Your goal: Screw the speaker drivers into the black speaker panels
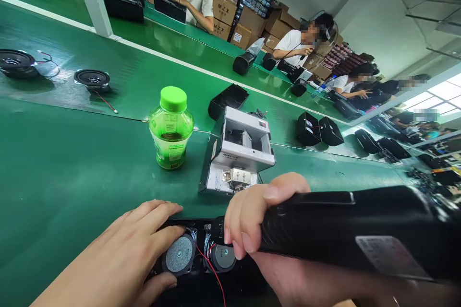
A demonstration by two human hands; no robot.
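Note:
My right hand [259, 220] is wrapped round a black electric screwdriver [324, 225], which lies nearly level across the lower right. Its front end reaches the gap between two small round speakers, near their upper edges. These speakers, the left one [179, 253] and the right one [224, 255], sit in a black housing [194, 292] with red wires [212, 271]. My left hand [140, 240] rests spread over the housing's left side, its fingers around the left speaker. The screwdriver's tip is too small to make out.
Beyond the housing stand a white-and-grey screw dispenser [245, 148] and a green bottle [172, 129]. Loose speakers [92, 78] lie at the upper left. Black housings [319, 129] line the bench at the right. Several people work across the green bench [90, 163].

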